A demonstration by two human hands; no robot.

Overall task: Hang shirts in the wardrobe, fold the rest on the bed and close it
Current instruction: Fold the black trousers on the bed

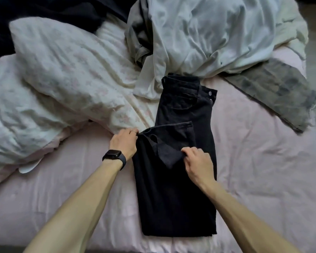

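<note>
the left hand [125, 143] is curling its fingers round the left edge of the black jeans [177, 201], gripping the turned-back leg just by its hem, with the knuckles lying against the floral duvet [62, 79]. the right hand [197, 161] is pinching a flipped-over corner of the same hem between thumb and bent fingers, its heel resting on the denim. a dark watch [114, 156] is sitting on the left wrist and a thin ring [134, 132] is showing on one finger of that hand.

the jeans are lying lengthwise in the middle of the bed on the pink sheet [66, 207], folded over on themselves: the waistband with its metal button [209, 92] is pointing away from the person, the fold is lying at the near end, and the leg ends are lying on top, over the thighs.

a crumpled white cloth [208, 37] is touching the waistband at the far side, with a grey garment [137, 39] tangled along its left. a faded grey piece of clothing [274, 94] is lying flat near the right edge of the bed. dark clothing [35, 13] is bunching in the far left corner, behind the duvet. a white curved object [26, 168] is peeking out from under the duvet's near edge, and what it is cannot be told
</note>
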